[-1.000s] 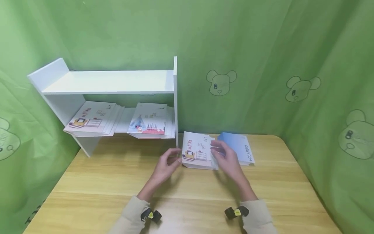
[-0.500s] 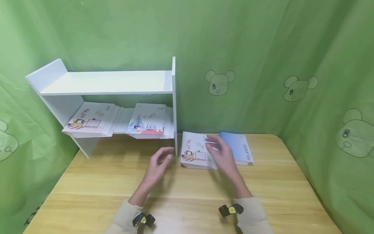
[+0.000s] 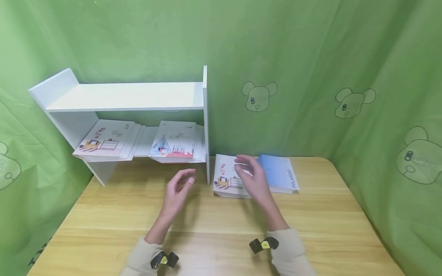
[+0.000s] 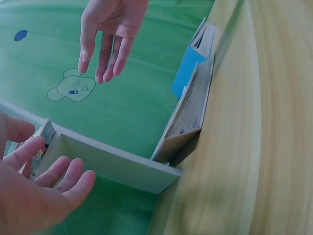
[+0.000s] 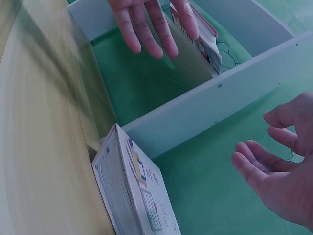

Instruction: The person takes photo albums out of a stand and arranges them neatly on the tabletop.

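Note:
A thick white photo album or book [image 3: 226, 180] with a room drawing on its cover lies on the table, just right of the shelf unit. My right hand [image 3: 254, 180] hovers over its right part with loosely bent fingers and covers some of the cover; the right wrist view shows this hand apart from the book [image 5: 142, 186]. Beside it on the right lies a blue-and-white book [image 3: 281, 174] marked POLAROID. My left hand [image 3: 177, 191] hangs above the table in front of the shelf, relaxed, holding nothing. Both hands [image 4: 115, 34] are in the air in the left wrist view.
The white two-tier shelf unit [image 3: 138, 96] stands at the back left. Its lower board carries a left stack of books [image 3: 107, 140] and a right stack of books [image 3: 174, 142], both jutting over the front. A green curtain [image 3: 293, 57] encloses the wooden table [image 3: 214, 237].
My left hand has drawn away from the white book's left edge, moving left. My right hand has come off its right edge and shifted left over the cover. The books stay in place.

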`<state>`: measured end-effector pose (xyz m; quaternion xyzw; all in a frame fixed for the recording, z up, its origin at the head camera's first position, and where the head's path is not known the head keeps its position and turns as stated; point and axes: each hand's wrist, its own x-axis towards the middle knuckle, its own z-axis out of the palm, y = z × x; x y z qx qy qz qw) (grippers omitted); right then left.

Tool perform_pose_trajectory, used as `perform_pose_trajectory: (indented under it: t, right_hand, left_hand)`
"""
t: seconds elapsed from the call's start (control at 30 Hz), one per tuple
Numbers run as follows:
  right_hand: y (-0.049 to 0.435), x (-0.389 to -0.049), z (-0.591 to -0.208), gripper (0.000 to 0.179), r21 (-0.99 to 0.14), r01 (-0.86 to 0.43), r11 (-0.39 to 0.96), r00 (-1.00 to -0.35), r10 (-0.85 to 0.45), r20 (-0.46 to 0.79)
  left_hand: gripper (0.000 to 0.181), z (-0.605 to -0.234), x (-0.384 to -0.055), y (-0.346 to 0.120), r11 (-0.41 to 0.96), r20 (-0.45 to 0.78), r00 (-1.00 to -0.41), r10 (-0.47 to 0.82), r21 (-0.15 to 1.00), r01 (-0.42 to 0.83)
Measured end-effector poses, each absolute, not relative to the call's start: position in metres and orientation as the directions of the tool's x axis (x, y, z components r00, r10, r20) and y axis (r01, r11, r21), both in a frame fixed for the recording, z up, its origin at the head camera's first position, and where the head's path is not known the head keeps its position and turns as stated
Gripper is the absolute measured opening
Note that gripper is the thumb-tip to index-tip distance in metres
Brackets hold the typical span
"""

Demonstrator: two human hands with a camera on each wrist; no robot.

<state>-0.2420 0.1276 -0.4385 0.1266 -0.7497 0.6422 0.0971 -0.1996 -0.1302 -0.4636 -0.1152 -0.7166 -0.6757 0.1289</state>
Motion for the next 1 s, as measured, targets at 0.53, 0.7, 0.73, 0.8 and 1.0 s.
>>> perform_pose_trajectory:
  t: [0.53,0.7,0.73,0.8,1.0]
  right_hand:
    - [0.094,-0.222,-0.402,0.034,-0.932,-0.341,0.125,-0.939,-0.087,0.332]
    - [0.088,-0.223,-0.4,0.033,-0.935,-0.342,0.094,-0.938,-0.091,0.334]
    - [0.086,-0.223,-0.4,0.032,-0.935,-0.344,0.086,-0.937,-0.091,0.336]
    - [0.084,-0.228,-0.403,0.033,-0.934,-0.351,0.073,-0.934,-0.094,0.344]
    - [0.076,-0.247,-0.425,0.033,-0.926,-0.376,0.041,-0.923,-0.097,0.371]
  left_hand:
    - [0.023,-0.446,-0.195,-0.153,0.033,0.436,-0.883,-0.177,0.899,0.437]
    - [0.024,-0.443,-0.194,-0.159,0.035,0.446,-0.868,-0.219,0.893,0.449]
    - [0.025,-0.442,-0.193,-0.159,0.037,0.449,-0.866,-0.22,0.891,0.452]
    - [0.025,-0.441,-0.192,-0.161,0.046,0.457,-0.86,-0.226,0.887,0.46]
    - [0.024,-0.439,-0.192,-0.166,0.085,0.469,-0.834,-0.292,0.881,0.466]
